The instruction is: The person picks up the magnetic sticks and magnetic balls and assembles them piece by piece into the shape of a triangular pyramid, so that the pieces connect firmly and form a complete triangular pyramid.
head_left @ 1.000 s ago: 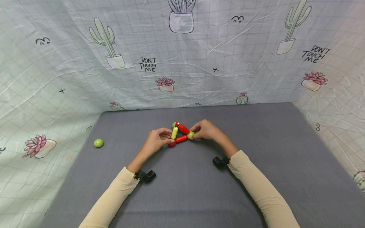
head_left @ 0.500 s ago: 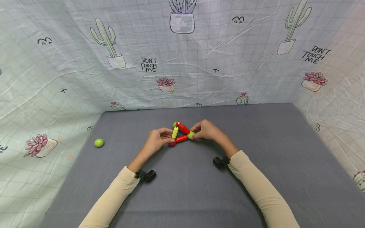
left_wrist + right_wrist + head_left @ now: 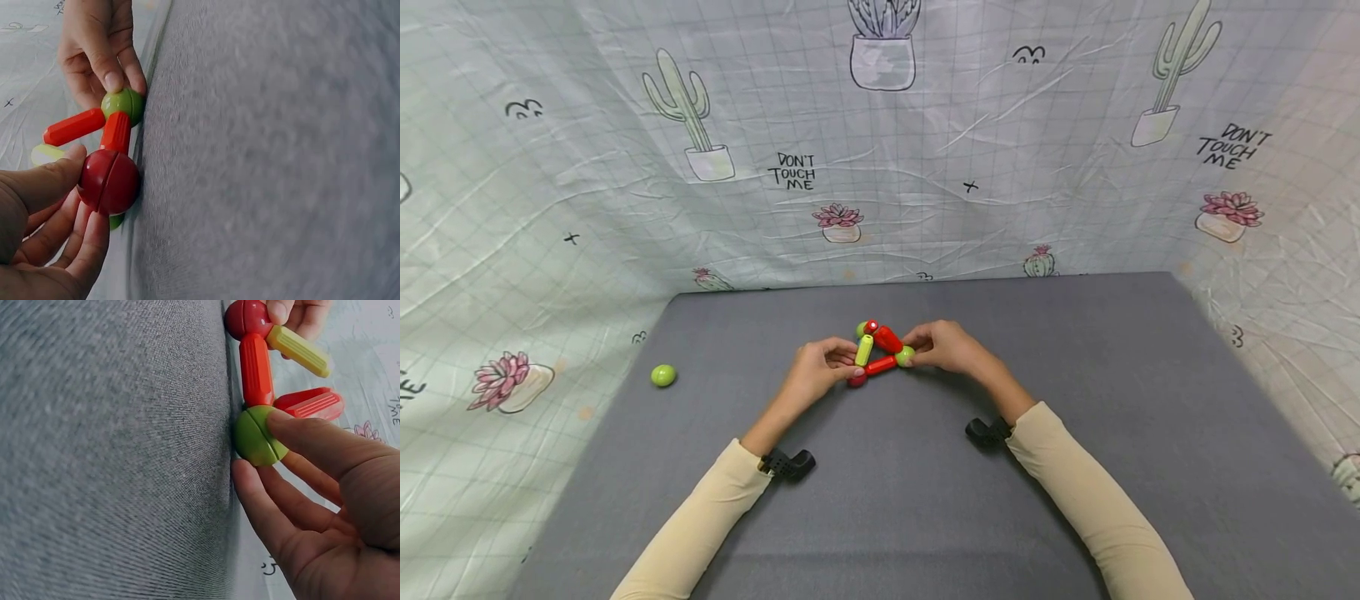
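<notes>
Balls and rods of a magnetic building toy form a triangle on the grey table. My left hand (image 3: 815,372) pinches the red ball (image 3: 109,181) at its near left corner, thumb and fingers on either side. With thumb and fingertips, my right hand (image 3: 950,346) holds the green ball (image 3: 256,434) at the right corner. A red rod (image 3: 255,369) joins these two balls. From the red ball a yellow-green rod (image 3: 301,350) slants up; another red rod (image 3: 888,338) leaves the held green ball. At the back corner sit a second green ball (image 3: 862,330) and an upward-pointing red rod (image 3: 872,327).
A loose green ball (image 3: 663,376) lies near the left edge of the grey table (image 3: 880,500). Behind and beside the table hangs a cactus-print cloth (image 3: 910,167). Each wrist wears a black camera.
The head view has shifted a little, so everything appears slightly further right and lower. Both hands keep their holds on the balls, and the toy's shape looks the same.
</notes>
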